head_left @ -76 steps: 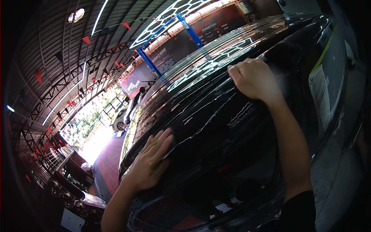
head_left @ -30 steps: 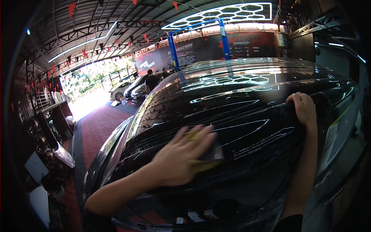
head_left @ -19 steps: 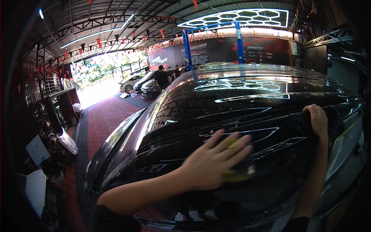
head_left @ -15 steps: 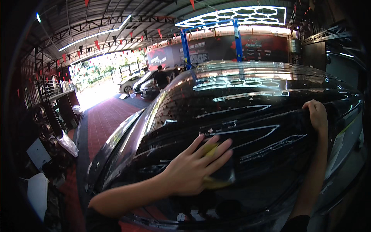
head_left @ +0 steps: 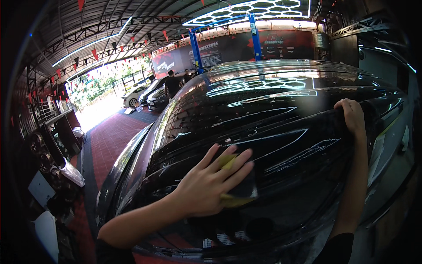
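A glossy black car panel (head_left: 281,145) spreads below me, covered in bright reflections. Across its nearer part my left hand (head_left: 211,180) lies flat, fingers spread. Beneath it is a thin yellow piece (head_left: 235,201), a cloth or a pad; yellow shows between the fingers and beside the palm. My right hand (head_left: 351,116) is farther out to the right, on the car's dark surface near a raised edge. Its fingers are bent and close together; the fingertips are hidden, and what they grip, if anything, cannot be made out.
Two blue lift posts (head_left: 254,39) stand beyond the car. People in dark clothes (head_left: 172,83) are near parked cars (head_left: 156,97) at the back left. Wheels (head_left: 38,143), panels and a plastic-wrapped thing (head_left: 72,172) line the left side. Red tiles (head_left: 103,141) cover the floor.
The whole view has shifted, so everything sits a little farther left and higher. My left hand stays flat over the yellow piece; my right hand keeps its place on the car.
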A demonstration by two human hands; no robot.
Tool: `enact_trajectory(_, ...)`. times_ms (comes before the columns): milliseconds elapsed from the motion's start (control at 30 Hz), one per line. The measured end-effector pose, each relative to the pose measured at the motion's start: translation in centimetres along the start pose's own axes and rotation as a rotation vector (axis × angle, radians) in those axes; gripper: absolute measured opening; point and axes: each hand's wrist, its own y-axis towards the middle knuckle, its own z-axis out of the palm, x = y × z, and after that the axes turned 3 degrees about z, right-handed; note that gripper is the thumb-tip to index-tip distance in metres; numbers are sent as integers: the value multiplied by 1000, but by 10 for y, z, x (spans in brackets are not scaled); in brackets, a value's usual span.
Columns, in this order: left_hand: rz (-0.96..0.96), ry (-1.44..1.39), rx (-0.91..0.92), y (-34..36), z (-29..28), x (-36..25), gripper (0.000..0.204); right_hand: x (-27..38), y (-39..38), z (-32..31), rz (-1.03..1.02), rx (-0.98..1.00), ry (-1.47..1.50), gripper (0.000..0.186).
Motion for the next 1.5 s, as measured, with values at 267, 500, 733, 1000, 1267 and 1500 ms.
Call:
enact_trajectory(267,133,-26,-149,151,39,-5,61,7,10,19,-55,23,50,44)
enact_trajectory(500,49,-55,73,4,-1,22,60,5,-6,-1,76,-51,-31,44)
enact_trajectory(733,242,-99,-115,191,38,-6,54,8,7,11,-48,23,84,45)
enact_trajectory(1000,192,-78,-57,45,17,12,57,2,-5,-1,23,-15,2,46)
enact_trajectory(1267,237,-112,-77,190,32,-2,53,12,6,14,44,37,90,51)
enact_trajectory(1500,98,-46,142,41,-2,10,58,-28,-3,20,-183,-78,-382,48)
